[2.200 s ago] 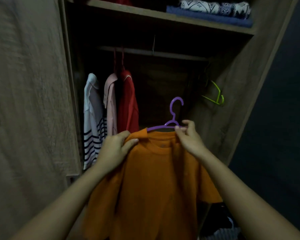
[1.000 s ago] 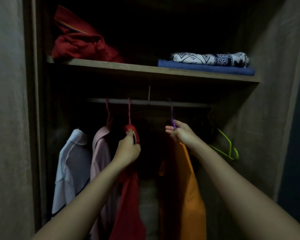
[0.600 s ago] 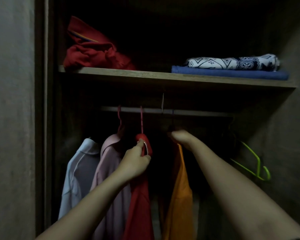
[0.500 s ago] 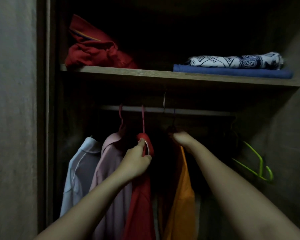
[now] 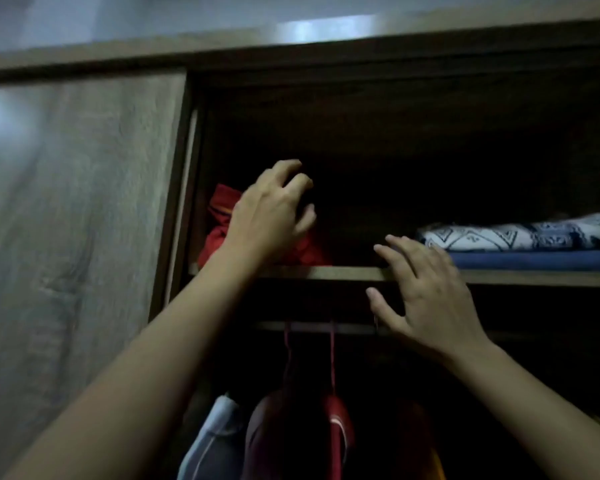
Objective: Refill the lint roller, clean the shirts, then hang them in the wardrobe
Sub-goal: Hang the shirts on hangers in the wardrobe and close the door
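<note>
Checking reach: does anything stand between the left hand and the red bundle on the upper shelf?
Nothing visible does. The left hand is directly in front of the red bundle on the shelf.

A home, most likely a bedroom, seen at a wood-grain wardrobe (image 5: 326,53) with its door (image 5: 84,220) pushed aside. Folded cloths (image 5: 516,235) and a crumpled red garment (image 5: 219,216) lie on the shelf (image 5: 326,273). Below it, shirts (image 5: 336,431) hang on hangers (image 5: 332,358) from a rail (image 5: 350,328). The light is dim.
</note>
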Available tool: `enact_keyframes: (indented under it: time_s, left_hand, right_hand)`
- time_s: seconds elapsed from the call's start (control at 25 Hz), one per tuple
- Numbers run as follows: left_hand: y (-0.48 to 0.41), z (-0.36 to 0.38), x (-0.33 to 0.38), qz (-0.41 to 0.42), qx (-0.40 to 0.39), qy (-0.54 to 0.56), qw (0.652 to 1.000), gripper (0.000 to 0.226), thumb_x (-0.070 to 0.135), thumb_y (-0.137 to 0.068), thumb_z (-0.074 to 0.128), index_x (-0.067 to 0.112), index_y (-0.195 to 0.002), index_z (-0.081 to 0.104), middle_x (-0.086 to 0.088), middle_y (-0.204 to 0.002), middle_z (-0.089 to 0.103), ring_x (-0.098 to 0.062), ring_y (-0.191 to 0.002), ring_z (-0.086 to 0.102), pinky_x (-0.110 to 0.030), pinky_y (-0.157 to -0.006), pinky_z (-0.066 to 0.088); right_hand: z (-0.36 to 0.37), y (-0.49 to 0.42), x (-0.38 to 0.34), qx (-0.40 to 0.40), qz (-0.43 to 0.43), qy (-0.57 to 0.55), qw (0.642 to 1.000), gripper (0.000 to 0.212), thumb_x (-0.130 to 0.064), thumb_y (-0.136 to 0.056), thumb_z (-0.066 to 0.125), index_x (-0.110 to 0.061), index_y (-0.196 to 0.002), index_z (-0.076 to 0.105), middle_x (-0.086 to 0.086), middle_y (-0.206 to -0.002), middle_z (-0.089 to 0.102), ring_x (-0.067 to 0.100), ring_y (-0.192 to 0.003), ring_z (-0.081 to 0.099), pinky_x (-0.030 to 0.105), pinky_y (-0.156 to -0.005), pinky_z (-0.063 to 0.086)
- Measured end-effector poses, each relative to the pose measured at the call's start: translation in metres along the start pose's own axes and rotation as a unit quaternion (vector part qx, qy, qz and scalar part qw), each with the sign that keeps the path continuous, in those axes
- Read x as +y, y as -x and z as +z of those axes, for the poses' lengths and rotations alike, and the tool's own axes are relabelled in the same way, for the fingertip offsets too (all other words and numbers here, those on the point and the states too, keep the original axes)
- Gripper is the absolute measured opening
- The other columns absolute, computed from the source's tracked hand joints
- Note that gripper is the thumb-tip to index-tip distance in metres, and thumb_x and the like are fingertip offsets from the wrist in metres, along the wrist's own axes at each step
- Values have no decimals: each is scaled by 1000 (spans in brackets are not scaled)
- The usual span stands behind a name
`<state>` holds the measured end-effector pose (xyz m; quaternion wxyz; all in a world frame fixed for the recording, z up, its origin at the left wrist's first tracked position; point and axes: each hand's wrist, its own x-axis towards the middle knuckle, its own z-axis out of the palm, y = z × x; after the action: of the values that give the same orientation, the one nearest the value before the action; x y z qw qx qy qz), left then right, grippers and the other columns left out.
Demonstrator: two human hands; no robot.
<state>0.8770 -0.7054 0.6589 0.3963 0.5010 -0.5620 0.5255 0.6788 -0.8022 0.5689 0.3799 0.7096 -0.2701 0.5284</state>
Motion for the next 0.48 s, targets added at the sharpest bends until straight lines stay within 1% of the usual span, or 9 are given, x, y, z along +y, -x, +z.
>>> enact_keyframes:
  time_s: [0.04, 0.08, 0.12, 0.16, 0.2, 0.24, 0.32, 0.4, 0.48]
  left_hand:
    - [-15, 1, -18, -25, -81, -62, 994, 55, 50, -86, 55, 21, -132, 48, -12, -150, 29, -30, -134, 35, -46, -104, 37]
    - [-25, 2, -32, -65, -163, -107, 979, 70, 63, -83, 50, 26, -140, 37, -13, -156, 16, -33, -139, 24, -50, -109, 27]
    - [-29, 2, -42, -108, -240, -120, 957, 83, 75, -77, 44, 29, -145, 28, -14, -156, 14, -36, -140, 21, -54, -111, 23]
    - [-30, 2, -48, -146, -304, -103, 936, 93, 83, -72, 39, 30, -147, 23, -14, -155, 19, -38, -139, 25, -55, -111, 24]
    - [-27, 4, -52, -173, -352, -66, 917, 100, 88, -67, 36, 29, -147, 22, -14, -152, 29, -37, -135, 32, -55, -108, 30]
    - [-22, 4, -51, -175, -378, -42, 908, 104, 91, -63, 36, 29, -146, 25, -12, -148, 38, -36, -131, 40, -54, -105, 35]
    - [-13, -1, -48, -137, -374, -43, 916, 101, 89, -60, 45, 30, -141, 32, -9, -136, 51, -32, -121, 50, -51, -99, 42]
    - [-11, -16, -45, -100, -344, -22, 933, 89, 80, -62, 57, 34, -134, 36, -4, -128, 56, -29, -114, 55, -45, -96, 46]
    - [-11, -29, -46, -95, -327, 55, 939, 86, 75, -60, 65, 39, -132, 35, -1, -126, 54, -25, -114, 55, -41, -97, 46]
  right_hand:
    - [1, -9, 2, -38, -1, 29, 999, 66, -59, -82, 36, -16, -129, 53, 6, -132, 56, 21, -127, 47, 37, -109, 19]
    - [2, -16, 4, -72, 0, 50, 996, 71, -65, -82, 32, -17, -128, 54, 5, -131, 58, 21, -126, 50, 36, -108, 21]
    - [2, -22, 5, -94, 4, 66, 993, 74, -69, -81, 29, -18, -126, 57, 4, -128, 61, 20, -123, 53, 37, -108, 27]
    - [0, -25, 3, -112, 12, 75, 991, 76, -71, -80, 26, -19, -125, 59, 2, -124, 64, 20, -121, 55, 38, -106, 34]
    - [-2, -27, 2, -123, 18, 76, 989, 78, -72, -79, 24, -20, -125, 58, 2, -124, 64, 20, -121, 56, 38, -104, 38]
    - [-4, -27, 1, -133, 21, 71, 988, 80, -73, -78, 21, -21, -128, 56, 1, -127, 62, 19, -124, 53, 39, -104, 38]
    - [-5, -28, 2, -141, 23, 66, 987, 83, -72, -76, 17, -22, -133, 50, 1, -135, 56, 19, -129, 48, 38, -105, 37]
    - [-4, -29, 2, -141, 26, 66, 988, 81, -70, -76, 20, -20, -129, 55, 3, -131, 59, 20, -125, 52, 38, -100, 43]
    - [-3, -30, 2, -145, 32, 65, 987, 78, -68, -76, 23, -18, -123, 60, 4, -125, 63, 21, -120, 57, 39, -93, 48]
